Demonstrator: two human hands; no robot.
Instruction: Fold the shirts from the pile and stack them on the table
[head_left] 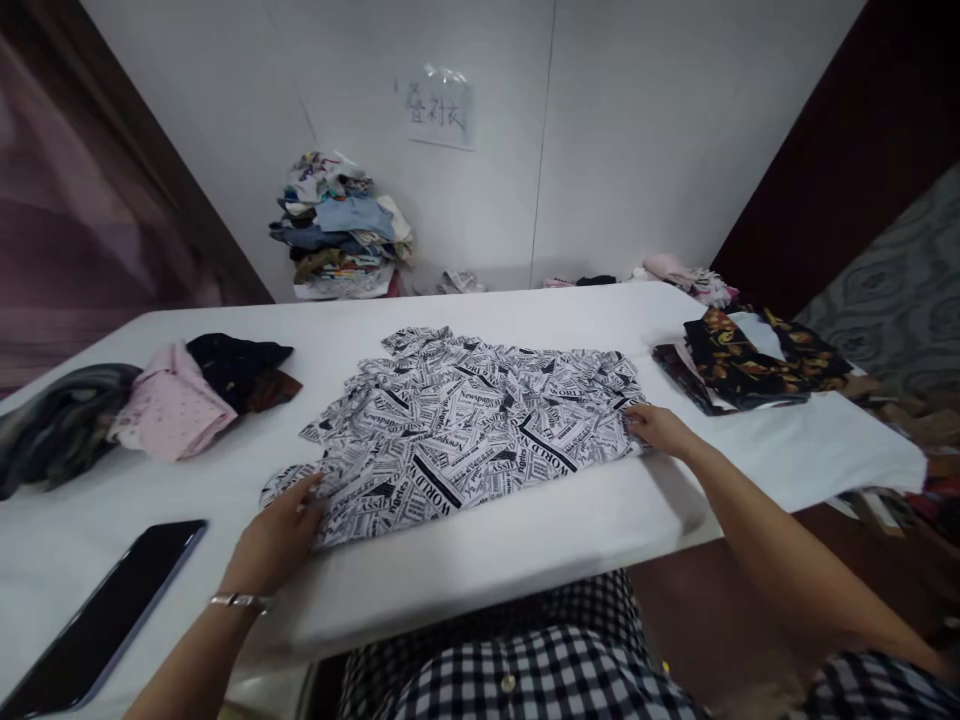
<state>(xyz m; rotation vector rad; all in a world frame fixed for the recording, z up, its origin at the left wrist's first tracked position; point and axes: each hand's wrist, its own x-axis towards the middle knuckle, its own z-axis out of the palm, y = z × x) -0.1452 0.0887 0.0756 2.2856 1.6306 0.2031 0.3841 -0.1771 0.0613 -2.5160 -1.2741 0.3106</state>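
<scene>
A black-and-white newspaper-print shirt (465, 430) lies spread sideways on the white-covered table (510, 550) in front of me. My left hand (283, 530) pinches the shirt at its near left corner, fingers closed on the fabric. At the right end, my right hand (660, 428) grips the shirt's edge between thumb and fingers. Some creases and a bunched sleeve show along the shirt's left side. The fingertips of both hands are partly hidden by cloth.
A black phone (112, 610) rests at the left front. Crumpled garments, including a pink one (174, 402), lie at the left. Folded dark clothes (757, 360) are stacked at the right. A tall clothes pile (345, 230) stands behind the table, below a paper sign (441, 110) on the wall.
</scene>
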